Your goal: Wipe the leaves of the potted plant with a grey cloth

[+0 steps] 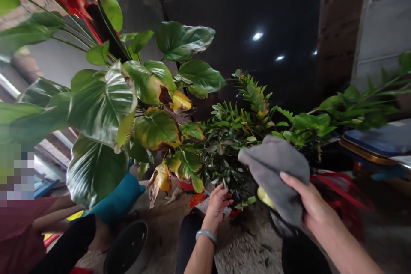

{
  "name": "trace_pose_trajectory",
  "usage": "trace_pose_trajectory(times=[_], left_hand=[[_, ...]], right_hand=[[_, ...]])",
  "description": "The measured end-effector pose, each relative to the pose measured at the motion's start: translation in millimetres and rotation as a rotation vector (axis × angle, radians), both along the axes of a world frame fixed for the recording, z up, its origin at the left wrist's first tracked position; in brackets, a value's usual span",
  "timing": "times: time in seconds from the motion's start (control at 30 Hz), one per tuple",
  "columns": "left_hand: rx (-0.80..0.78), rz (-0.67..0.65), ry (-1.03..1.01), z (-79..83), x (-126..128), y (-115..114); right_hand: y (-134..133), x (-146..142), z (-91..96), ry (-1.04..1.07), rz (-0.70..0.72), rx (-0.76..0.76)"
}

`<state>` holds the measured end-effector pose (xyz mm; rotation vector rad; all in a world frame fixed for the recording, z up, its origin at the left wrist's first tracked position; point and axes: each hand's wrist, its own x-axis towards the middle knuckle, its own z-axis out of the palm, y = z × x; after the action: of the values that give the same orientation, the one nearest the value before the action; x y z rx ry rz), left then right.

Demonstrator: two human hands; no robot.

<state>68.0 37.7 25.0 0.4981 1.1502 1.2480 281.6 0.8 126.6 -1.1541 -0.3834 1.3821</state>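
Observation:
A crumpled grey cloth (279, 175) is gripped in my right hand (311, 199), with the thumb lying over its top side. Close to the cloth's lower left edge shows a patch of something yellow-green, partly covered. My left hand (216, 203), wearing a pale bangle on the wrist, is at the lower edge of a small dark-leaved plant (220, 150). Its fingers are slightly curled with gaps between them, and the fingertips are near or touching the leaves; I cannot tell which. Beneath that hand, a white and red pot is partly hidden.
A large-leaved plant (102, 102) with browned, yellowing leaves (160, 182) fills the left. Further right are leafy green stems (308, 124), red plastic (340, 188) and stacked blue containers (379, 141). A dark basin (128, 246) stands on the ground near another person's arm (53, 214).

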Motion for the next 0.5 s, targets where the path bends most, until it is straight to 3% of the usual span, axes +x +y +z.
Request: trace_pose_trajectory(times=[0.1, 0.17, 0.3, 0.37, 0.43, 0.5], left_hand=[[-0.004, -0.006, 0.028, 6.0, 3, -4], [0.016, -0.014, 0.053, 8.3, 2, -7], [0.066, -0.035, 0.084, 7.2, -3, -13], [0.070, -0.037, 0.071, 5.1, -5, -15], [0.042, 0.003, 0.051, 3.6, -6, -15], [0.019, 0.037, 0.044, 3.3, -4, -15]], right_hand=[[40, -11, 18.2, -0.017, -0.169, 0.090], [45, -23, 4.0, 0.006, -0.088, 0.006], [-1, -34, -49.1, -0.040, 0.226, -0.140], [-25, -29, -57.5, -0.114, 0.271, -0.118], [-31, -18, -44.2, -0.143, 0.216, -0.074], [-15, -8, -17.7, -0.145, 0.032, -0.004]])
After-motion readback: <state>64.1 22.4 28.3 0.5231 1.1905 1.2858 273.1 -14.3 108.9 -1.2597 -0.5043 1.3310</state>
